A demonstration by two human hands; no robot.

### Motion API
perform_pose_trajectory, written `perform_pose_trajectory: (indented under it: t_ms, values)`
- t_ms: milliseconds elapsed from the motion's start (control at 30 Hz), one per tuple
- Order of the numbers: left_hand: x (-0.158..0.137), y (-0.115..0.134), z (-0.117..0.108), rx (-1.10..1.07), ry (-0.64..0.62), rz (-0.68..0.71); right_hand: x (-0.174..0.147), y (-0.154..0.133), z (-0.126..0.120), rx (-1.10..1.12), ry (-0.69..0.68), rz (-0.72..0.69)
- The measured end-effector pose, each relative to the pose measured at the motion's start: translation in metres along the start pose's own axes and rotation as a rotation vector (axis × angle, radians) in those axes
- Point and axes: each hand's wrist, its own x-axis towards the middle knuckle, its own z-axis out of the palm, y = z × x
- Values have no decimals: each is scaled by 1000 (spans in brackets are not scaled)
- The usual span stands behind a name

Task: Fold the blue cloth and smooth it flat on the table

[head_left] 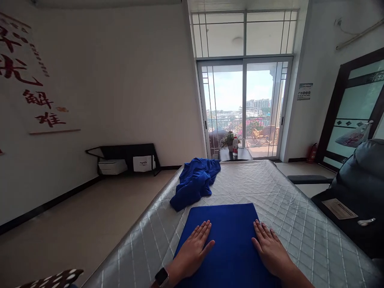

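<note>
Folded cloth, one smooth blue rectangle, lies flat on the near end of the quilted cover, squarely in front of the person. Two hands rest on it, palms down: the left hand toward its left side, the right hand along its right edge. Neither hand grips anything; the fingers are stretched out straight, and no fabric is pinched. Set apart like this, one to each side, the palms seem placed to keep the cloth flat and even (my reading of the pose). One watch sits on the left wrist.

Just beyond the folded cloth, to its left, is one crumpled blue cloth, loosely heaped, probably put there to leave the near space free; whether the two touch, I cannot tell. That makes two blue cloths in all.

Farther beyond the folded cloth, past the cover's far end, one small table bears one bottle and one potted plant. Well to the folded cloth's right stands one black chair, with one printed sheet on its seat. Far off to its left, against the wall, are one white box and one white bag.
</note>
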Motion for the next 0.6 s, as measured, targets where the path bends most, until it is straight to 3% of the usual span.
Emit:
perform_pose_trajectory:
  t_ms: [100, 200, 467, 600]
  values:
    - [-14, -37, -9, -17, -26, -216, 0, 1, 0, -10, -12, -19]
    - [-23, -55, -16, -40, -42, -346, 0, 3, -2, -5, -31, -20]
    - [-25, -50, -22, -17, -23, -369, 3, 8, 2, -10, -5, -24]
    - [-23, -46, -23, -17, 63, -344, 2, 7, 4, -17, 12, -24]
